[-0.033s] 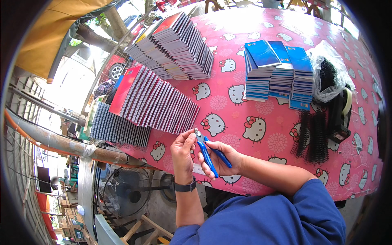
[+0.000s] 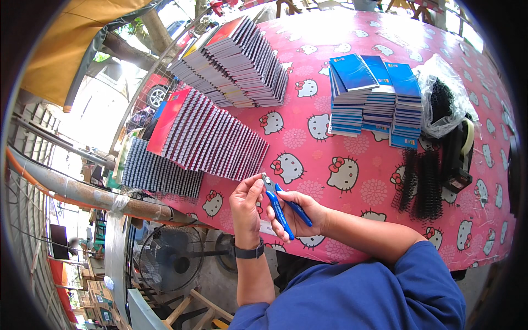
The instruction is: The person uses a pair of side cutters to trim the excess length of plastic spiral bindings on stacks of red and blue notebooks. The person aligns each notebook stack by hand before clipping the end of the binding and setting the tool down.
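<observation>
Blue-handled wire cutters (image 2: 279, 215) rest in my right hand (image 2: 308, 210), with the fingers wrapped around the spread handles. Their small metal jaws point up and away from me. Close beside the jaws, my left hand (image 2: 246, 206) is closed, thumb and forefinger pinched together at the cutter tip. Whatever is between those fingertips is too small to make out. Just beyond my hands stands a tall stack of red-covered spiral notebooks (image 2: 212, 135), its bound edges toward me.
Dark-edged spiral books (image 2: 162, 168) and a second tall notebook stack (image 2: 242, 63) stand at left. Blue notebooks (image 2: 355, 74) are piled right of centre. Black binding coils (image 2: 423, 184), a tape dispenser (image 2: 457, 159) and a plastic bag (image 2: 443, 91) lie on the pink tablecloth (image 2: 357, 146). A fan (image 2: 171, 256) stands below.
</observation>
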